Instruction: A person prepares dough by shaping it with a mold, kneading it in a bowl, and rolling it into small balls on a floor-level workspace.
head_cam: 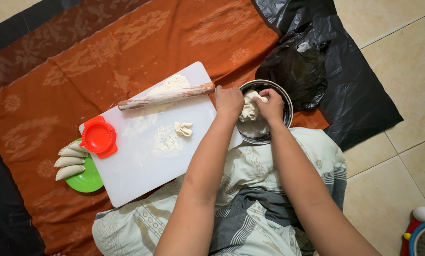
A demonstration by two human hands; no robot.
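Both my hands reach into a metal bowl (287,106) holding a lump of pale dough (248,113). My left hand (229,102) presses on the dough's left side at the bowl's rim. My right hand (270,105) pinches a piece of dough at the top of the lump. Left of the bowl lies a white cutting board (141,166) with a floured wooden rolling pin (166,96) across its far end, a small folded scrap of dough (183,128) and patches of flour (167,141).
A red dumpling press (99,137) sits on the board's left edge. A green plate (86,180) beside it holds three shaped dumplings (69,162). An orange patterned cloth (79,61) covers the floor; black plastic bags (302,66) lie behind the bowl. Tiled floor lies to the right.
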